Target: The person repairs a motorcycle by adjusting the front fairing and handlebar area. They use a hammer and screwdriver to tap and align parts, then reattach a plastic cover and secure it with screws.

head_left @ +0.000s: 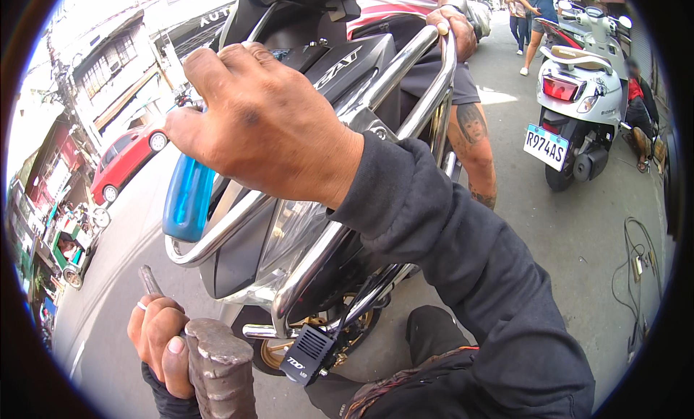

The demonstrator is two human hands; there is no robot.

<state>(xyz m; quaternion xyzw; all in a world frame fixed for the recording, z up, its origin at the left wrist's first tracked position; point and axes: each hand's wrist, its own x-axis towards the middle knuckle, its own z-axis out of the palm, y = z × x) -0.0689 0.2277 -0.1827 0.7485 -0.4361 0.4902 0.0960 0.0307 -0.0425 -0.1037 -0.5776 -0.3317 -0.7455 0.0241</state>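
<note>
My right hand (pixel 271 119), in a black sleeve, is closed in front of the motorcycle (pixel 289 231). Out from under its fingers sticks a glossy blue see-through cylinder (pixel 188 202), like a tool handle; its upper part is hidden. Behind it curves the motorcycle's chrome guard bar (pixel 300 289). At lower left my left hand (pixel 163 339), wearing a ring, is closed around a tool with a worn grey-brown lumpy head (pixel 220 361). Above that fist pokes a thin metal rod (pixel 149 279); whether it belongs to the same tool I cannot tell.
Beyond the motorcycle a person in a striped shirt grips its bars with a hand (pixel 452 32). A white scooter (pixel 578 87) stands at right, with a cable (pixel 632 274) on the pavement. A black box (pixel 309 354) hangs below the guard. A red car (pixel 126 159) is across the street.
</note>
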